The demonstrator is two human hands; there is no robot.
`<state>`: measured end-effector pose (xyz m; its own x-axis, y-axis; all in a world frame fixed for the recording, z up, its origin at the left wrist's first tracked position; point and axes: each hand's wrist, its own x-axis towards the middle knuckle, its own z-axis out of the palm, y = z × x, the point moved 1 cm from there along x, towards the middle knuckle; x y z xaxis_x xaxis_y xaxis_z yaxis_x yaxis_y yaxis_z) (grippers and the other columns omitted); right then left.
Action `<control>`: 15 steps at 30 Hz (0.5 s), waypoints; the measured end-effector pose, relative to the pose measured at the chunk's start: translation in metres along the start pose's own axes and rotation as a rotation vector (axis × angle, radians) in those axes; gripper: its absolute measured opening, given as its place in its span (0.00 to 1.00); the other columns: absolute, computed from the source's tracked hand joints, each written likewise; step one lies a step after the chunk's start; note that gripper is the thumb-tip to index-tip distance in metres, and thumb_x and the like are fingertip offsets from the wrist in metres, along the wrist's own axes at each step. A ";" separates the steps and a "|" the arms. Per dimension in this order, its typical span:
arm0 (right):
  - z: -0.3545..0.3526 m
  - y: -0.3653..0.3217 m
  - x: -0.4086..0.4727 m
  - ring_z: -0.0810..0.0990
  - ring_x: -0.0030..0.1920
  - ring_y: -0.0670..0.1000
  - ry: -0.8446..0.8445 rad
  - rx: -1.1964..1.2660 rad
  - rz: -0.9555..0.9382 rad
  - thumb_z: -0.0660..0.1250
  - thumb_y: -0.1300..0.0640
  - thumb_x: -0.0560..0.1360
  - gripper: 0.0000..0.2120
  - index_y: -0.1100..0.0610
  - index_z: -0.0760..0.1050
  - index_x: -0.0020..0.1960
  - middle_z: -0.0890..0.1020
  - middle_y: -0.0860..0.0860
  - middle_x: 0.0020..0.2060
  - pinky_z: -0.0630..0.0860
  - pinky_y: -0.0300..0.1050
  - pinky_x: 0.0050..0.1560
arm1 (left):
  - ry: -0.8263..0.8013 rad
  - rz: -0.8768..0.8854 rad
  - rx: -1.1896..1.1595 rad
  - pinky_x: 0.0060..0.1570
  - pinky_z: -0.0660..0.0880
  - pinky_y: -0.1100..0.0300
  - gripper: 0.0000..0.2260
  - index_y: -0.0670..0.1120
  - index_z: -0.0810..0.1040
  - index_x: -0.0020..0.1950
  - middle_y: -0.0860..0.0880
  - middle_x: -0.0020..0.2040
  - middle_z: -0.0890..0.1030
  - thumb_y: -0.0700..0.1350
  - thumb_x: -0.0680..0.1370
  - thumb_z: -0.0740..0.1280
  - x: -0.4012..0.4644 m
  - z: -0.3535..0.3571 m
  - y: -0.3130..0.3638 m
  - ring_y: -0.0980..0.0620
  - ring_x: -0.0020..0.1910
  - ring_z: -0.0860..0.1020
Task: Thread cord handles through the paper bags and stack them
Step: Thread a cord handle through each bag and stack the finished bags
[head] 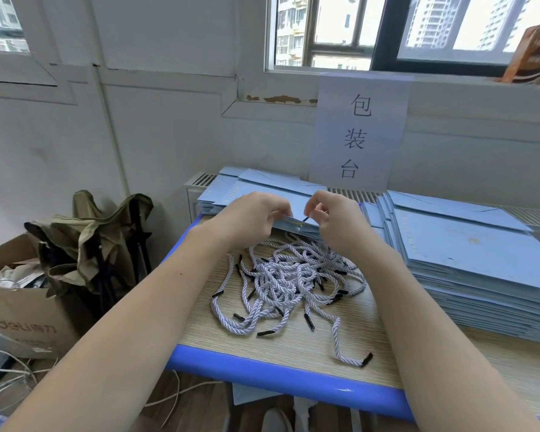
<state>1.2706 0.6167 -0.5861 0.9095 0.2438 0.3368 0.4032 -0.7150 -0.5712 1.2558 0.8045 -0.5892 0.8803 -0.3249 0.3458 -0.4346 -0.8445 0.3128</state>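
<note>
White walls w/ windows up top frame a wood-grain table with blue rim [262,366]. On my feed, both hands work at the far edge, close together. My left hand [250,221] has fingers curled, gripping the top edge of a flat light-blue paper bag [296,227] that lies at the table's far edge, just beyond the cord pile. My right hand [334,219] is curled too, thumb & forefinger pinching near a black-tipped cord end [306,218] that sticks up at the bag's edge; can't tell whether it's through a hole.

Btw the forearms, a tangled pile of white-and-lilac twisted cords with black tips [290,285] lies on the table, one loose cord [349,347] apart toward the near rim. Right side: tall stack of flat blue bags [480,263]. Behind the hands, another lower stack of blue bags [231,188], resting partly on a white radiator cover [197,185].

On the wall, a white paper sign with Chinese characters [360,132]. Left of the table: an olive folded camp chair [94,241] & a brown cardboard box [22,319].
</note>
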 end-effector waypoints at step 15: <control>0.003 -0.003 -0.003 0.72 0.33 0.42 -0.001 0.047 -0.094 0.69 0.62 0.79 0.06 0.54 0.82 0.46 0.78 0.45 0.36 0.67 0.36 0.34 | 0.105 0.062 0.003 0.47 0.75 0.52 0.02 0.50 0.82 0.49 0.55 0.41 0.80 0.46 0.79 0.69 0.000 -0.003 0.002 0.51 0.41 0.74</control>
<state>1.2672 0.6203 -0.5869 0.8677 0.3090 0.3894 0.4907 -0.6577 -0.5715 1.2547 0.8039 -0.5853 0.8269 -0.3300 0.4554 -0.4867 -0.8257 0.2853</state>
